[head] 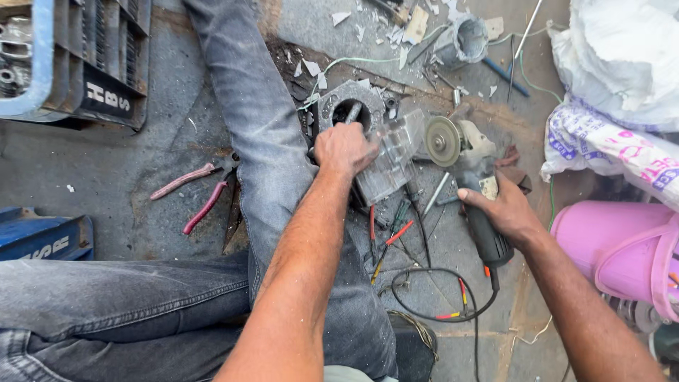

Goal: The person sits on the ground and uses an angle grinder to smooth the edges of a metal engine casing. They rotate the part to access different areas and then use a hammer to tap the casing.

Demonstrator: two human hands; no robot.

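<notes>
Head view: left hand (344, 148) clenched on a metal rod (352, 113), pressing a grey metal casting (385, 159) on the floor. Right hand (506, 212) grasps an angle grinder (467, 177), disc just beside the casting.

A single head-worn camera looks steeply down, close over the person's outstretched legs and the cluttered floor (113, 177).

Left hand (344, 148) gripping metal casting (385, 159), right hand (503, 209) holding angle grinder (467, 177)
</notes>
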